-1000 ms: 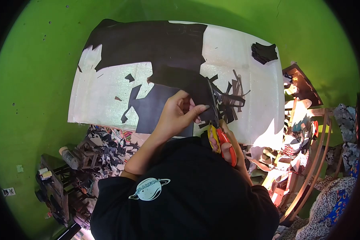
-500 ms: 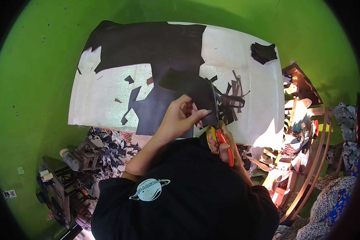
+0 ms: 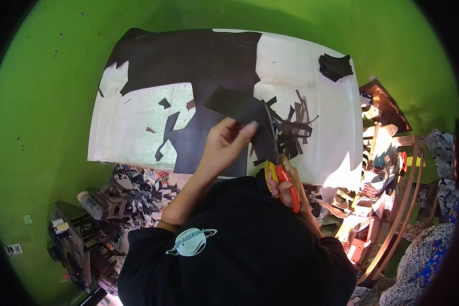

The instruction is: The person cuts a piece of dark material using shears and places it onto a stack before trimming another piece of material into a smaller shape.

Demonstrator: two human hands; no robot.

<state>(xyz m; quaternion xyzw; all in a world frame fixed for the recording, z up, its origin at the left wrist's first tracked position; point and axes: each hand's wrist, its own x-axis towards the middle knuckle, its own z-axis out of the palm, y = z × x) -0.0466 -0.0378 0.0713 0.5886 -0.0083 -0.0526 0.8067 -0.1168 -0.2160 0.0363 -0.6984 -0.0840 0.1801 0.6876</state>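
Note:
My right hand (image 3: 285, 184) is wrapped round the red and yellow handles of a pair of scissors (image 3: 290, 196), whose blades point away from me along the right edge of a dark piece of material (image 3: 264, 140). My left hand (image 3: 228, 143) is at the left side of that piece, thumb and fingers curled together around its dark material, slightly blurred. A large dark sheet (image 3: 188, 56) lies under and beyond my hands on the white tabletop (image 3: 311, 56). Thin dark offcuts (image 3: 298, 130) lie just right of the blades.
At the table's far right corner sits a stack of dark cut pieces (image 3: 335, 67). Small scraps (image 3: 164, 103) lie on the left. Fabric scraps cover the floor below the near edge. A wooden stand (image 3: 71, 239) is at the lower left, a curved wooden frame (image 3: 403, 214) at the right.
My left hand has moved a little left and away from me, its thumb now higher. The dark piece by the blades has shifted slightly. My right hand and the scissors have barely moved.

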